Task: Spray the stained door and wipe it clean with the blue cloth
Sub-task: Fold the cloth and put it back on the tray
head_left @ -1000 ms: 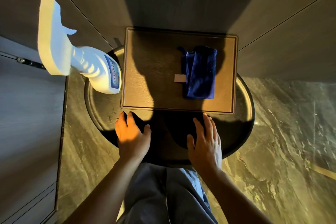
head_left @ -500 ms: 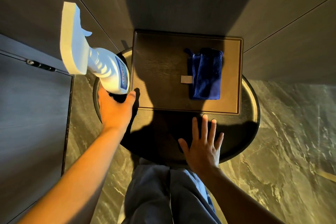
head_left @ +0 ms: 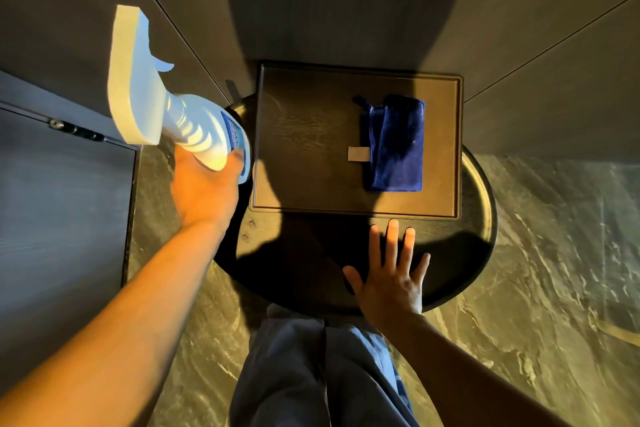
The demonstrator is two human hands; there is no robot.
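White moulded plastic makes up the spray bottle, which stands at the left edge of the round dark counter. The left hand has its grip curled around the bottle's lower body, just below the ribbed neck, thumb on the near side; how firmly it closes cannot be told, and the bottle's base is hidden behind the hand. Above that grip the trigger head leans up and to the left. The bottle looks stiff and smooth, probably light enough for one hand, though liquid inside would shift its weight, so the ribbed neck under the trigger seems the surer hold. To the right of the grip, a folded dark blue cloth lies on a rectangular brown wooden tray, soft and limp, best pinched at a fold. The right hand rests flat and spread on the counter, holding nothing. Left of the grip stands a dark grey door.
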